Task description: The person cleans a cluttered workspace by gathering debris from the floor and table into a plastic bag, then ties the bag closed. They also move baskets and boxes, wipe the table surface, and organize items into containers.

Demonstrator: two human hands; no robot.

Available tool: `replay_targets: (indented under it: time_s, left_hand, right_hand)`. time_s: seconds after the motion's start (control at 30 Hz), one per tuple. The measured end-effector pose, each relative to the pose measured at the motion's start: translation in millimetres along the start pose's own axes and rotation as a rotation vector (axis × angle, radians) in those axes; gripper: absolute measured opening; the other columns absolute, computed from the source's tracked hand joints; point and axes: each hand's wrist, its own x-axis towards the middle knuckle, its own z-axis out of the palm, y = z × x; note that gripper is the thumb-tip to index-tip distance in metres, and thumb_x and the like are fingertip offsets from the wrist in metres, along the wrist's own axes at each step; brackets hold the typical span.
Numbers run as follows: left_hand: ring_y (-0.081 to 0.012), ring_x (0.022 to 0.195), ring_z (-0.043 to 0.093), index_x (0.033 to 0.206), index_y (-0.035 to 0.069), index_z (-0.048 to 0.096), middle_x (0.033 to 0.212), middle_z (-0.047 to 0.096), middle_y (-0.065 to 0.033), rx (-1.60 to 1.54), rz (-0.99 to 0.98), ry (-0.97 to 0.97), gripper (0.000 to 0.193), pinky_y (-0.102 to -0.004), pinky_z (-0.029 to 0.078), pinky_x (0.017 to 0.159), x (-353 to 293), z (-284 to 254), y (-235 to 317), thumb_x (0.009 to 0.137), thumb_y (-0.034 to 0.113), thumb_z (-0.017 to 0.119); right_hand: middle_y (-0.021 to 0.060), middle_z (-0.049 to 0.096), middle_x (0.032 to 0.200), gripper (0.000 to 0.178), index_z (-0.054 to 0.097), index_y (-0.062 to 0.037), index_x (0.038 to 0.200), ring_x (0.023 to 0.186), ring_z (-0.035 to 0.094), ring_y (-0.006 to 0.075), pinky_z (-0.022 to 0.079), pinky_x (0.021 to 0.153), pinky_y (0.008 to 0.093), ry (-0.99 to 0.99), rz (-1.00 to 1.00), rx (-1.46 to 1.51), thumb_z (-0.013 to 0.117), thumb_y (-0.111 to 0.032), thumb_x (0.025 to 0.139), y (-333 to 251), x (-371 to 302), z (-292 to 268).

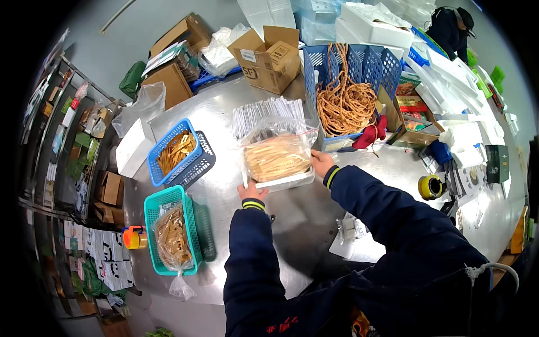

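The left arm [251, 261] reaches almost straight ahead, sleeved to the wrist, its bare left hand [252, 192] pointing forward. The right arm [393, 210], also sleeved, slants inward from the right, bent at the elbow; its bare right hand [321, 163] sits farther forward, apart from the left.

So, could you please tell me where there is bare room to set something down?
Bare tabletop shows between the teal basket and left sleeve, and between the right sleeve and yellow roll. The far side, around the blue rope crate, is crowded.
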Motion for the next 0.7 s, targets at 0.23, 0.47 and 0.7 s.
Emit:
replay_targets:
  time_s: [0.23, 0.47, 0.7]
  left_hand:
    - [-0.0376, 0.101, 0.043, 0.123, 0.006, 0.016, 0.110, 0.038, -0.0214, -0.953, -0.364, -0.066, 0.054, -0.0474, 0.044, 0.079, -15, -9, 54, 0.082, 0.013, 0.050]
    - [-0.0234, 0.092, 0.052, 0.114, 0.005, 0.044, 0.110, 0.048, -0.0137, 0.369, 0.398, 0.421, 0.055, -0.0393, 0.041, 0.078, -93, -79, 17, 0.065, 0.019, 0.067]
    - [-0.0278, 0.084, 0.050, 0.083, 0.008, 0.050, 0.082, 0.051, -0.0112, 1.331, -0.173, 0.684, 0.020, -0.0381, 0.042, 0.069, -122, -246, -21, 0.066, 0.014, 0.058]
  right_hand:
    - [0.0180, 0.049, 0.113, 0.045, 0.040, 0.0037, 0.116, 0.104, 0.048, 0.0216, 0.037, 0.086, 0.0282, 0.056, -0.074, -0.185, 0.052, -0.006, 0.074, 11, -31, 20]
    - [0.0132, 0.060, 0.090, 0.025, 0.051, 0.0005, 0.103, 0.075, 0.060, 0.0183, 0.048, 0.064, 0.0251, -0.111, 0.377, 0.320, 0.049, -0.010, 0.081, 38, -124, -51]
    - [0.0108, 0.061, 0.076, 0.018, 0.054, 0.0001, 0.095, 0.059, 0.058, 0.0163, 0.049, 0.053, 0.0243, -0.067, 0.625, 0.307, 0.047, -0.006, 0.080, 41, -186, -96]
